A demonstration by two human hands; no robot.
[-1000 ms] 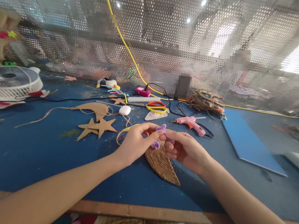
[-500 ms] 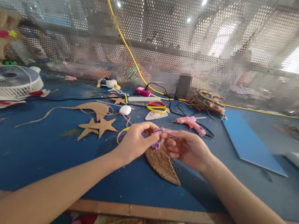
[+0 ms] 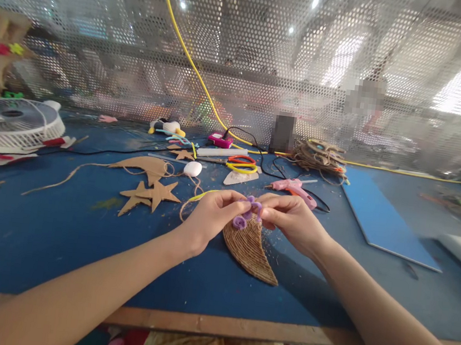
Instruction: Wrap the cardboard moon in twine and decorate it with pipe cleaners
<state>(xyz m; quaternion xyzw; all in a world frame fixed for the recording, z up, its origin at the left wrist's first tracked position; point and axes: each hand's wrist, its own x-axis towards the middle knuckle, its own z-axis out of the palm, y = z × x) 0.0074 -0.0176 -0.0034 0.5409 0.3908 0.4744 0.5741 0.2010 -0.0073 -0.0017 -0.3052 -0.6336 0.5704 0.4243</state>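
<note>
1. Over the middle of the blue worktable (image 3: 76, 265), a purple pipe cleaner (image 3: 257, 205) is held between two bare hands, above the upper part of a twine-covered crescent (image 3: 251, 252).
2. The left hand (image 3: 212, 215) is closed in a pinch, thumb against forefinger, on one portion of the stem.
3. The right hand (image 3: 292, 218) pinches the stem just beside it; a short arch shows between the two grips.
4. A purple curl (image 3: 240, 223) shows below the left fingertips, against the crescent; whether it joins the held stem cannot be told.
5. Good technique, as judged here: the left pinch serves as a fixed anchor, close to the bend, while the right bends the stem in small, even turns. Long pulls would probably stretch the arch out of round.
6. The stem likely keeps each bend, so loops are best matched in size before being pressed firm, with any sharp tip tucked inward.
7. Beyond the right hand lies a pink glue gun (image 3: 282, 185); yellow-and-orange-handled scissors (image 3: 243, 168) lie farther back, and cardboard stars (image 3: 162, 193) to the left. The forearms are best kept clear of the gun's nozzle.
</note>
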